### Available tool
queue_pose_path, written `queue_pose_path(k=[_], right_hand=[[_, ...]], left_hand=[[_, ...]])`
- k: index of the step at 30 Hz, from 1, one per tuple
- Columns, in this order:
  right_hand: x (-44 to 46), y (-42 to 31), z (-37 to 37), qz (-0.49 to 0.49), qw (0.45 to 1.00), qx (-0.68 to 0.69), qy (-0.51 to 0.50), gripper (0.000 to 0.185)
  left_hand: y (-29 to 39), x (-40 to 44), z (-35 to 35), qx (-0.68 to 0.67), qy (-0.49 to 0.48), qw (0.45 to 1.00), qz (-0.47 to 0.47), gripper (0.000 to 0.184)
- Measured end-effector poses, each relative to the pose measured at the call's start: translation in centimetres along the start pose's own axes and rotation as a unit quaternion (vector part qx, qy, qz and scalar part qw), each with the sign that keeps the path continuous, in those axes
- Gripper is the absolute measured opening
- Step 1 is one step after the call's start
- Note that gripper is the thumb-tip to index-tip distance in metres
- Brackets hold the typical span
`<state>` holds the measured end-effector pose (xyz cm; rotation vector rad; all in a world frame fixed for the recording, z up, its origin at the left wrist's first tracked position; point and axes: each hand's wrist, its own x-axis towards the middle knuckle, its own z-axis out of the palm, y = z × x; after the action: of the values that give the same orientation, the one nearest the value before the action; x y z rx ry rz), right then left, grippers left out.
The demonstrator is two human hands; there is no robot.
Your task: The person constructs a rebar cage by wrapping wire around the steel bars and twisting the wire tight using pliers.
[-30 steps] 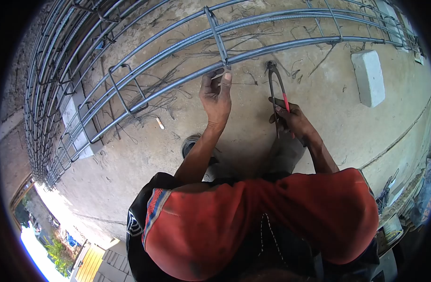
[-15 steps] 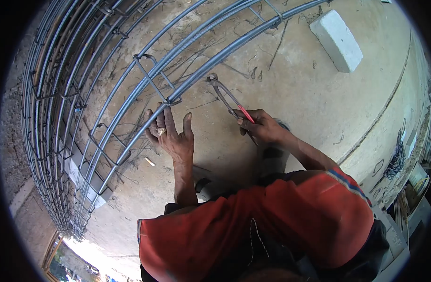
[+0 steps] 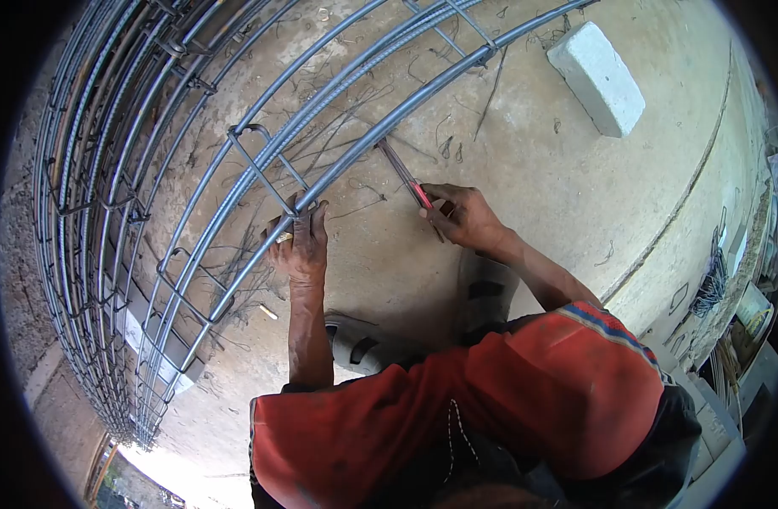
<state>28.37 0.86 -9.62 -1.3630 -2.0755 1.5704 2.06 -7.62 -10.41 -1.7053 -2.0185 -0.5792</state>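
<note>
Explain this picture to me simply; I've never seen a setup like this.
There is no machine here: a camera on a person's head looks down at their own two bare hands. The right hand holds red-handled pincers. The left hand touches the nearest bar of a long steel bar cage, beside a crosswise tie. On the concrete floor lie thin wire scraps and a pale block. The curved edges suggest a very wide lens.

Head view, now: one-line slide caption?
Left hand on a rebar cage, right hand holding pincers, with a pale block lying on the floor.
</note>
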Motion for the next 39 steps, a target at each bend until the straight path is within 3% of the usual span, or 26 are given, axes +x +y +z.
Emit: queue_pose_path(k=[2, 4, 7, 8, 11, 14, 17, 19, 21, 24, 27, 31, 34, 36, 38, 39], right_hand=[[1.2, 1.6, -1.8, -0.074, 0.985, -0.034, 0.153, 0.032], [3.4, 3.3, -4.5, -0.027, 0.956, -0.061, 0.287, 0.026], [6.2, 3.8, -8.7, 0.025, 0.917, 0.084, 0.390, 0.024], [7.0, 3.7, -9.6, -0.063, 0.898, 0.073, 0.428, 0.022], [8.1, 0.6, -12.2, -0.130, 0.882, 0.099, 0.441, 0.021], [9.4, 1.2, -14.4, -0.066, 0.934, 0.024, 0.351, 0.027], [7.0, -1.4, -13.1, 0.102, 0.959, -0.237, 0.116, 0.032], [4.6, -0.9, -8.3, 0.048, 0.985, -0.161, 0.042, 0.038], [1.3, -1.2, -2.3, -0.058, 0.986, -0.146, 0.054, 0.052], [-0.2, -0.3, 2.3, -0.097, 0.949, -0.262, 0.147, 0.065], [-0.3, 0.8, 2.0, -0.031, 0.963, -0.219, 0.157, 0.067], [0.7, 1.6, -0.3, 0.000, 0.944, -0.317, 0.088, 0.051], [0.1, 3.8, -2.1, 0.117, 0.992, -0.047, 0.019, 0.043], [-1.7, 2.0, -3.2, 0.240, 0.958, 0.141, -0.064, 0.047], [-3.5, 0.3, -3.1, 0.243, 0.953, 0.160, -0.089, 0.053], [-3.5, 0.2, -2.6, 0.203, 0.975, 0.080, -0.047, 0.054]], left_hand=[[-0.1, -0.3, -0.2, 0.009, -0.013, 1.000, -0.002, 0.034], [0.0, -0.1, -0.6, 0.016, -0.020, 1.000, 0.002, 0.035], [0.1, -0.2, -0.4, 0.013, -0.017, 1.000, -0.017, 0.030], [0.0, 0.0, -0.5, 0.021, -0.001, 1.000, 0.003, 0.036], [0.0, 0.0, -0.5, 0.026, 0.000, 1.000, 0.000, 0.036], [-0.2, 0.3, -0.5, 0.015, 0.005, 1.000, 0.011, 0.036], [-0.3, 0.4, -0.7, 0.010, 0.010, 1.000, 0.024, 0.036], [-0.1, 0.7, -0.7, 0.004, 0.010, 1.000, 0.026, 0.036], [-0.1, 0.8, -1.0, 0.004, -0.004, 1.000, 0.021, 0.036], [-0.2, 0.3, -1.1, 0.009, -0.025, 1.000, 0.011, 0.033], [-0.5, 0.3, -0.8, 0.003, -0.021, 1.000, 0.019, 0.035], [-0.3, 0.5, -1.1, 0.005, -0.025, 0.999, 0.020, 0.039], [-0.5, 0.1, -0.8, -0.008, 0.000, 1.000, 0.021, 0.034], [-0.3, 0.2, -0.7, -0.012, 0.001, 1.000, 0.014, 0.031], [-0.4, -0.1, -0.5, 0.004, 0.010, 1.000, 0.012, 0.032], [-0.4, -0.3, -0.4, 0.012, 0.013, 1.000, 0.013, 0.032]])
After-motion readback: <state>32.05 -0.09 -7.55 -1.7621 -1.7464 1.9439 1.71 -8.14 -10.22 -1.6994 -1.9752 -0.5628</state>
